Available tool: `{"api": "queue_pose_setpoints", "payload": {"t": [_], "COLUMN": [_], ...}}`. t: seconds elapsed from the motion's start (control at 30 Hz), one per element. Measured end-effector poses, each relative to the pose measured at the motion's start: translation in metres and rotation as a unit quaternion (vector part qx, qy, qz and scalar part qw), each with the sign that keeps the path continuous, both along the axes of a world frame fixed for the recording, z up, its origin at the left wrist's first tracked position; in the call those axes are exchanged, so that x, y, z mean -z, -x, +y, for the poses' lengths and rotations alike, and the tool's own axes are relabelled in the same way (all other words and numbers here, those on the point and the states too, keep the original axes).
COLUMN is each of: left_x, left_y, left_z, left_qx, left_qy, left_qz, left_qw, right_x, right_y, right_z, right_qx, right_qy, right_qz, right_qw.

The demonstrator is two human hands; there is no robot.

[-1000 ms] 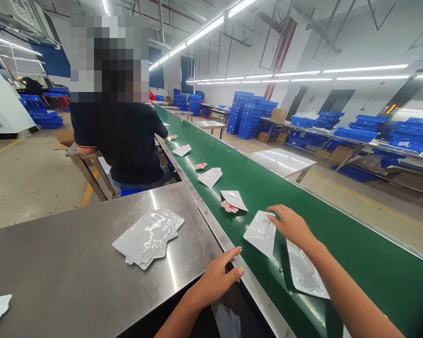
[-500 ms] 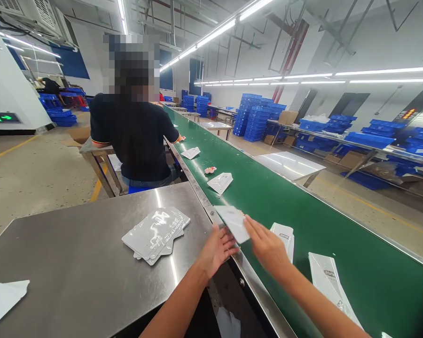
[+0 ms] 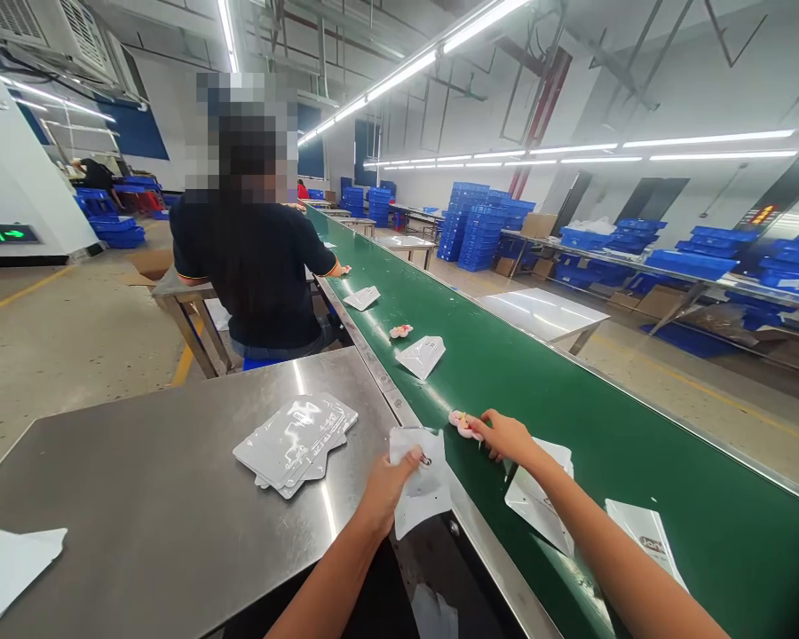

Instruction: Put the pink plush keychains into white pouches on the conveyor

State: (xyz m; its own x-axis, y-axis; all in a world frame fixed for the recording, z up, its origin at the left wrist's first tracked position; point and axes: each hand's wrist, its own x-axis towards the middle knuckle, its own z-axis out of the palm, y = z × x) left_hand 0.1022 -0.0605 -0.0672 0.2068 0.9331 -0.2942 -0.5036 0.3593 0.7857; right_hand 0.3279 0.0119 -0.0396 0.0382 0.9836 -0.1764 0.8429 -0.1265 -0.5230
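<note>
Glossy flat pouch [image 3: 418, 484], left hand [image 3: 387, 486]

Little can be read here. At the left edge of the frame a green lit exit sign [image 3: 5, 233] on the white wall shows a running-figure mark and an arrow pointing right; it carries no legible words. At the right of the frame a dark panel [image 3: 763, 214] shows orange lit characters, too small to read. On the green belt in the lower right, a white pouch [image 3: 645, 531] bears a short dark brand word, blurred beyond reading. At the lower left corner, a white pouch on the bench [image 3: 0, 568] shows part of a dark printed word at its edge, cut off and unreadable.
</note>
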Motion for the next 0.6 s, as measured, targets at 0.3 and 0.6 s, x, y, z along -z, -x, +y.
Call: {"api": "queue_pose_setpoints", "payload": {"t": [0.3,0.6], "left_x": [0.004,0.000], "left_y": [0.003,-0.011], "left_z": [-0.014,-0.027], "left_qx": [0.051,0.143], "left_qy": [-0.144,-0.180], "left_qz": [0.180,0.269], "left_qw": [0.972,0.935], "right_x": [-0.031,-0.100], "right_y": [0.027,0.033], "right_z": [-0.026,-0.088], "right_qx": [-0.107,-0.257], "right_qy": [-0.072,-0.071], "right_qz": [0.159,-0.028], "right_qw": [0.979,0.963]}}
